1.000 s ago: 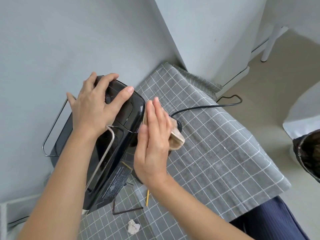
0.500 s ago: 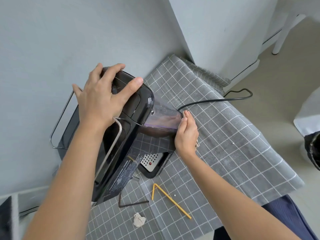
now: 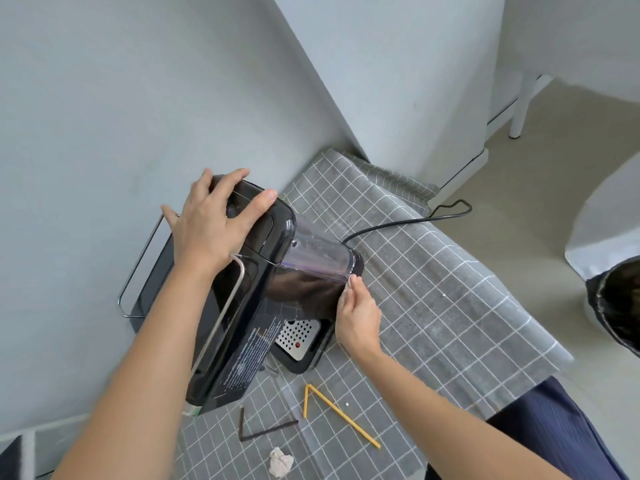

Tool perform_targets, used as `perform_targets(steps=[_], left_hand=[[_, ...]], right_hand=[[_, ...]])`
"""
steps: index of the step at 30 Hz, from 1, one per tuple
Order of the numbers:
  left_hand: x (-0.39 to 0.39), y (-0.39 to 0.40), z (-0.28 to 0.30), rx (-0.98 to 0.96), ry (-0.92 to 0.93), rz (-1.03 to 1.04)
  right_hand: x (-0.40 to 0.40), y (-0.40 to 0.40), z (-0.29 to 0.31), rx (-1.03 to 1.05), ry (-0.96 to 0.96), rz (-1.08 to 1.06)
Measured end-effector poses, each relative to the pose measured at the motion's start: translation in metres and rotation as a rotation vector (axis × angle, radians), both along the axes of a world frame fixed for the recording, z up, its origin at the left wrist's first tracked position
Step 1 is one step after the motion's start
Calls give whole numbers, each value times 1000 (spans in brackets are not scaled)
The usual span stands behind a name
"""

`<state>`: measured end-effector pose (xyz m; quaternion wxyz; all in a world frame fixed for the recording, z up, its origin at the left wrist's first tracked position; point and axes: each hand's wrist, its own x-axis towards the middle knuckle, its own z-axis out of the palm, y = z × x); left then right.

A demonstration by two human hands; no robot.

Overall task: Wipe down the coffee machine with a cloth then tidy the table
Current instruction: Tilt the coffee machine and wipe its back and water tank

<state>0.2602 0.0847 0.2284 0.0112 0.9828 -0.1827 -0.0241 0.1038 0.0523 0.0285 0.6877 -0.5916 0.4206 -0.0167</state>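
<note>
Wiping step, judging by pose: tidying not yet begun. Left hand (image 3: 211, 226) lying flat, fingers splayed over top of coffee machine (image 3: 242, 289), bracing it, grip loose w/ nothing grasped. Right hand (image 3: 358, 315) pressing at machine's lower side near clear tank; cloth barely showing, so can't tell what its grip holds. Machine sitting on desk (image 3: 450, 306) by wall. Next probably needing cloth drawn along side; yellow straw (image 3: 341, 415), crumpled paper (image 3: 280, 462) waiting.
</note>
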Motion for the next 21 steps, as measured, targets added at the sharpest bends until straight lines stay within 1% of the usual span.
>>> perform_targets(steps=[2, 3, 5, 6, 7, 9, 10, 12, 15, 18, 21], left_hand=[[-5, -2, 7, -71, 83, -2], [-9, -1, 11, -139, 153, 1], [-19, 3, 19, -287, 317, 14], [-27, 5, 20, -307, 365, 9], [-37, 8, 19, -267, 361, -13], [-52, 9, 11, -132, 248, -79], [-58, 7, 8, -105, 186, -89], [-61, 3, 5, -114, 121, -74], [-59, 2, 2, -116, 92, -69], [-60, 3, 0, -120, 82, -71], [-59, 3, 0, -132, 83, -66]], right_hand=[[-5, -19, 0, 5, 12, 53], [-9, -29, -1, -11, 14, 64], [-13, -49, -3, -60, 20, 27], [-13, -58, -5, -74, 21, -6], [-10, -66, -7, -78, 16, -30], [3, -77, -9, -84, -20, -31], [12, -80, -9, -100, -48, -8], [31, -80, -7, -144, -85, 80], [49, -68, -11, -223, -53, 197], [44, -51, -20, -231, -17, 164], [26, -21, -18, -160, 9, 107]])
